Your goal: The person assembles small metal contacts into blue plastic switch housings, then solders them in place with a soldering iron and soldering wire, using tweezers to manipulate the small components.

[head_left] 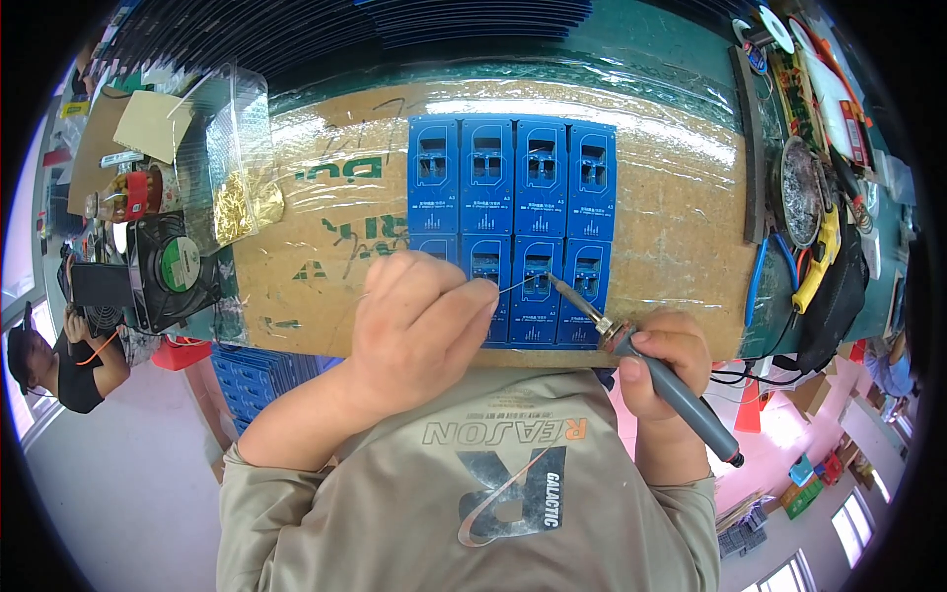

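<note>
A blue circuit board panel, divided into several identical units with cut-out windows, lies flat on cardboard in front of me. My left hand is closed in a pinch over the panel's near left part and hides some of it. From its fingertips a thin solder wire runs right to one of the near-row windows. My right hand grips a soldering iron by its grey handle at the panel's near right corner. The iron's tip meets the same window near the wire's end; exact contact is too small to tell.
Left of the cardboard stand a black fan and a clear bag of gold-coloured pins. At the right lie a metal dish, blue-handled pliers and a yellow-handled tool. Blue boards are stacked along the far edge. Another person sits far left.
</note>
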